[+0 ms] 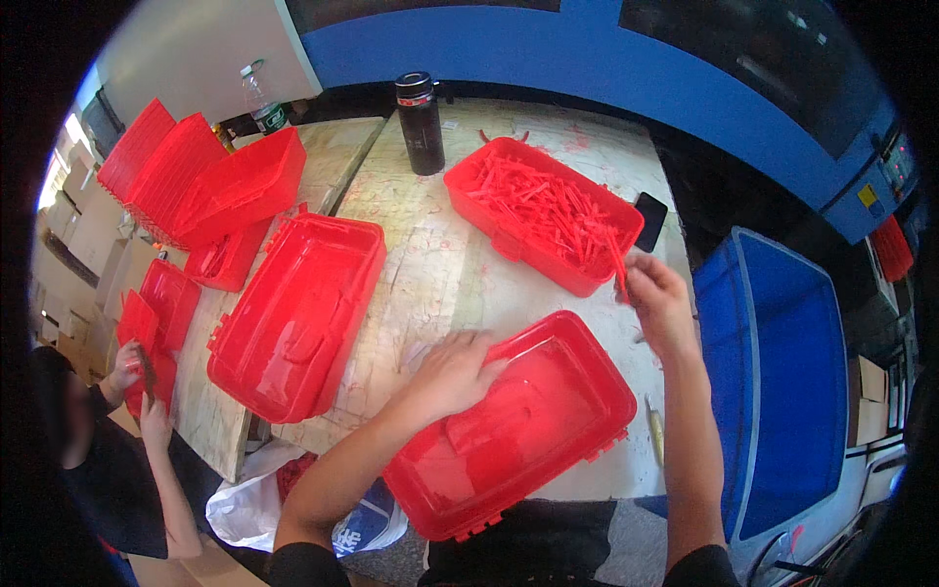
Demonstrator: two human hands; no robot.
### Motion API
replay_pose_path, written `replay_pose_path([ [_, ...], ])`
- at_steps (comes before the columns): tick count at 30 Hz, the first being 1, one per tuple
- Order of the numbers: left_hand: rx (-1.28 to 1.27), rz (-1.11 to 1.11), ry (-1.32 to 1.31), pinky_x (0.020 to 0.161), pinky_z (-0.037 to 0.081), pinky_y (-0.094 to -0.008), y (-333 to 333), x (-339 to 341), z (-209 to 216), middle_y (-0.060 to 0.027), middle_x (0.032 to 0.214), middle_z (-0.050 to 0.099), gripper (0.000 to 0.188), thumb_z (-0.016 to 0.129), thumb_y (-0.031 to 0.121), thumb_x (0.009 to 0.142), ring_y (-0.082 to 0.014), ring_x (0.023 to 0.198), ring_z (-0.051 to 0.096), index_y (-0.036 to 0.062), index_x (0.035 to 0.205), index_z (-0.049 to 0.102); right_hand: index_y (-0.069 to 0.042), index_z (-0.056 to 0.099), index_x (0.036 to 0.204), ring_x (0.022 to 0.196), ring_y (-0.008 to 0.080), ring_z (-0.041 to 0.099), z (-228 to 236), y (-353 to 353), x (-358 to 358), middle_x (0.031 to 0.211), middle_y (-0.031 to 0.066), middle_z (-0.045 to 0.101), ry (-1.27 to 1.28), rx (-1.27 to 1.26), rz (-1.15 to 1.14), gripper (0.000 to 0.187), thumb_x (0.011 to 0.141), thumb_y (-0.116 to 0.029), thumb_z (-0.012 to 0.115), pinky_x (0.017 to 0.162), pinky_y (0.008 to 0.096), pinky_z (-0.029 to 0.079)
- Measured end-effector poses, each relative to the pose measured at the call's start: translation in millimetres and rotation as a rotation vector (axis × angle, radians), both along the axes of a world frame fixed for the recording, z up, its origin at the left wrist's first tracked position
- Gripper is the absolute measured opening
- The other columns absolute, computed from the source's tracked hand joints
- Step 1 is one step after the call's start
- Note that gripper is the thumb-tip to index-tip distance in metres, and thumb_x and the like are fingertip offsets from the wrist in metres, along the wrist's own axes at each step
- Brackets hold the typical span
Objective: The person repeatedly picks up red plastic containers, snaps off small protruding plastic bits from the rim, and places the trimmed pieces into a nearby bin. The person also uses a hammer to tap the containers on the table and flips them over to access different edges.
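A shallow red plastic box, hinge lugs along its near edge, lies tilted in front of me. My left hand is closed on its far-left rim, fingertips over the edge. To the right, my right hand pinches a thin red plastic strip at the near-right corner of a red bin. That bin is heaped with loose red strips. Another red box rests open side up on the left of the table.
A black bottle and a black phone stand and lie by the bin. Stacked red boxes rise at far left, where a co-worker handles a red part. A blue crate is at right; a knife-like tool lies near my right forearm.
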State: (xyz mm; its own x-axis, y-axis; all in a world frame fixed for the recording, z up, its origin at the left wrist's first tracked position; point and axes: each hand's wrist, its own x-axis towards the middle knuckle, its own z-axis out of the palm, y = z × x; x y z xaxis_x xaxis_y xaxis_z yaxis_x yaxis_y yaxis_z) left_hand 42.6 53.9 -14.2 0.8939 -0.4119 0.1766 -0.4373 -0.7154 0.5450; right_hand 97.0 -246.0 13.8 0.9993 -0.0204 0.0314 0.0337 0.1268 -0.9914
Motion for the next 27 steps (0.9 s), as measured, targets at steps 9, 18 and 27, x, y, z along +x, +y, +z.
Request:
replay_pose_path([
  [9, -0.949, -0.191, 0.762, 0.056, 0.053, -0.0262, -75.6, -48.9, 33.8, -0.0065, 0.084, 0.067, 0.020, 0.060, 0.017, 0.101, -0.0128, 0.064, 0.066, 0.0038, 0.115, 0.059, 0.005, 0.063, 0.115, 0.087, 0.0136, 0.066, 7.7, 32.1, -157.9, 0.095, 0.0075, 0.070, -0.038, -0.302, 0.098, 0.022, 0.094, -0.002, 0.062, 0.079, 0.0287, 0.054],
  [18, -0.289, -0.091, 0.124, 0.077, 0.054, -0.0332, -69.9, -5.3, -3.6, -0.0085, 0.088, 0.069, 0.019, 0.063, 0.015, 0.097, -0.0208, 0.087, 0.069, 0.0003, 0.109, 0.064, 0.004, 0.058, 0.118, 0.071, 0.0145, 0.058, -7.3, -6.0, -207.5, 0.088, 0.0082, 0.065, 0.136, 0.143, 0.050, 0.024, 0.101, -0.012, 0.053, 0.066, 0.0274, 0.047],
  [27, 0.062, -0.059, 0.299, 0.099, 0.048, -0.0435, -42.0, 59.7, -45.8, -0.0284, 0.120, 0.065, 0.047, 0.063, 0.022, 0.092, -0.0411, 0.114, 0.063, -0.0034, 0.131, 0.054, 0.002, 0.054, 0.114, 0.061, 0.0176, 0.050, -16.9, -32.7, -242.9, 0.080, 0.0111, 0.057, 0.172, 0.857, 0.177, 0.031, 0.100, -0.025, 0.051, 0.057, 0.0320, 0.039],
])
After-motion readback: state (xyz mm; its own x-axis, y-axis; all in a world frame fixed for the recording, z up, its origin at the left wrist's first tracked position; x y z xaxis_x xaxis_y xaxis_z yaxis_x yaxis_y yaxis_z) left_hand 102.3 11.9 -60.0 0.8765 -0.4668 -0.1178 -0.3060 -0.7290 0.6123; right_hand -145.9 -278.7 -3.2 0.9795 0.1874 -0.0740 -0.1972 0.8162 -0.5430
